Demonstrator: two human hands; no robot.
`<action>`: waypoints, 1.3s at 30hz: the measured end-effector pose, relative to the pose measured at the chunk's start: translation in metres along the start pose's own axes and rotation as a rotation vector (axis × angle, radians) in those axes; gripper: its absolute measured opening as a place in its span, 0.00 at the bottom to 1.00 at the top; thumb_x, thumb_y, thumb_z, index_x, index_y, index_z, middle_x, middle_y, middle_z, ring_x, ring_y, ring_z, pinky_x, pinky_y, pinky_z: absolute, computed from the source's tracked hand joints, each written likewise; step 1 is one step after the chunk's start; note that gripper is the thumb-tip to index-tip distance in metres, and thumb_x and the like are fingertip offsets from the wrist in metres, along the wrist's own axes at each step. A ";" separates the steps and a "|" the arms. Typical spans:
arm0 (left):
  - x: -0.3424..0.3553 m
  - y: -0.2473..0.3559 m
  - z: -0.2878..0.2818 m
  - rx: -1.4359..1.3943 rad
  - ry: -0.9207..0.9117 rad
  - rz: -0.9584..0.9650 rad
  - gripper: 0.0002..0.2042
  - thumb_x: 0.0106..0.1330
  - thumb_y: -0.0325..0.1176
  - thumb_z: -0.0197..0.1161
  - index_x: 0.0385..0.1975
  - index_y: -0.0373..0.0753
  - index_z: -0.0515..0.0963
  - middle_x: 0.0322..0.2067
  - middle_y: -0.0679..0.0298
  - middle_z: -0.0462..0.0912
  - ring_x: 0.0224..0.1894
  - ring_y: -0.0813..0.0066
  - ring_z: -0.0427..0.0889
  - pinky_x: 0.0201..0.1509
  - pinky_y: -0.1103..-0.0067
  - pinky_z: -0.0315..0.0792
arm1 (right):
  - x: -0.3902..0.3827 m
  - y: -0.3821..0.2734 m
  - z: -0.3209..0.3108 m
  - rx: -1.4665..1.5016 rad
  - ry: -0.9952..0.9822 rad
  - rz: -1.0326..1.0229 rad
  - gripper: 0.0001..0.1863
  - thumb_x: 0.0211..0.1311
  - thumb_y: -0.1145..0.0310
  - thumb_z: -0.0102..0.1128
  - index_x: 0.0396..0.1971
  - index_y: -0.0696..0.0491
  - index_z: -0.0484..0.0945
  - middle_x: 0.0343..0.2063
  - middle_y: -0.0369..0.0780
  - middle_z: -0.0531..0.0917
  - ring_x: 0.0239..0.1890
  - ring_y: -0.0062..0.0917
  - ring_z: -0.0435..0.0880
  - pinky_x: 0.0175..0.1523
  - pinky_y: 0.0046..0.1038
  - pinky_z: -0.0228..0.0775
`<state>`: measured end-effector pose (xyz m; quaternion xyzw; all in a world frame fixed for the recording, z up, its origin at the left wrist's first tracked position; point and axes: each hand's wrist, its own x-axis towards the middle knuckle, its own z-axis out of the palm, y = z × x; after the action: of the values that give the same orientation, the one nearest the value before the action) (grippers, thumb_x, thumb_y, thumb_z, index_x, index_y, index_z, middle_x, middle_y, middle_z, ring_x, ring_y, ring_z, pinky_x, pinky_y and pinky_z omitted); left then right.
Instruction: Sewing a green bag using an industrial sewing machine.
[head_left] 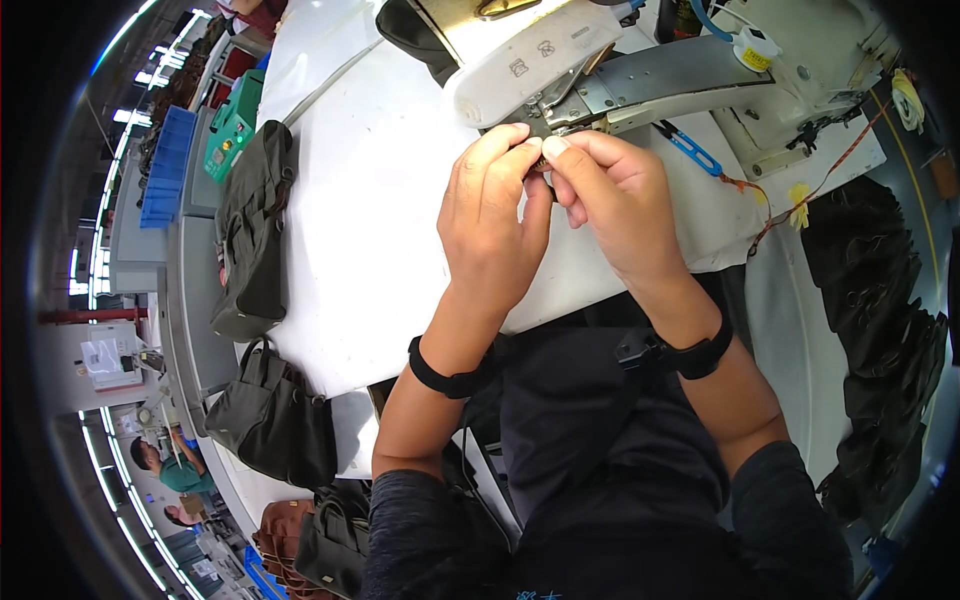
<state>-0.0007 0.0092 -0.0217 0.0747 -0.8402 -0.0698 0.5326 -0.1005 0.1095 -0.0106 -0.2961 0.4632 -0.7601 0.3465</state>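
Note:
Both my hands meet at the front of a white sewing machine (535, 60), close to its needle area. My left hand (490, 215) has its fingers pinched together, and my right hand (620, 195) pinches with thumb and forefinger right beside it. Between the fingertips is a small dark piece (542, 166), mostly hidden, whose kind I cannot make out. The metal machine arm (650, 85) runs off to the right just beyond my hands. Blue thread snips (690, 148) lie on the table to the right of my right hand, tied to a red cord.
Dark handbags (255, 230) line the white table's (350, 200) left edge, with a brown bag (285, 540) lower down. A green box (235, 125) and blue crate (168, 165) stand beyond. Dark pieces (865, 330) hang in a pile at right. Two people work far left.

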 end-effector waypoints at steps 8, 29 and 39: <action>0.011 -0.007 -0.012 0.011 -0.062 0.005 0.15 0.55 0.15 0.70 0.43 0.36 0.85 0.43 0.59 0.90 0.41 0.63 0.87 0.45 0.72 0.80 | -0.005 0.002 0.013 0.097 0.119 -0.034 0.11 0.72 0.71 0.62 0.29 0.60 0.84 0.20 0.30 0.79 0.23 0.07 0.69 0.27 0.17 0.59; 0.014 -0.013 -0.007 0.074 -0.033 0.000 0.11 0.59 0.15 0.72 0.40 0.36 0.87 0.40 0.59 0.91 0.41 0.64 0.88 0.47 0.74 0.80 | 0.007 -0.019 0.002 -0.046 0.039 0.107 0.12 0.71 0.69 0.58 0.33 0.61 0.86 0.20 0.34 0.82 0.18 0.11 0.75 0.24 0.18 0.69; 0.017 -0.015 -0.004 0.104 -0.044 0.020 0.11 0.59 0.15 0.72 0.40 0.35 0.87 0.40 0.58 0.91 0.42 0.64 0.88 0.48 0.74 0.80 | 0.014 -0.036 -0.021 -0.337 0.079 -0.054 0.14 0.72 0.64 0.61 0.32 0.59 0.86 0.18 0.34 0.82 0.16 0.12 0.75 0.23 0.18 0.65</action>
<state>-0.0038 -0.0089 -0.0077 0.0923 -0.8550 -0.0221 0.5099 -0.1343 0.1212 0.0157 -0.3324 0.5891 -0.6918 0.2528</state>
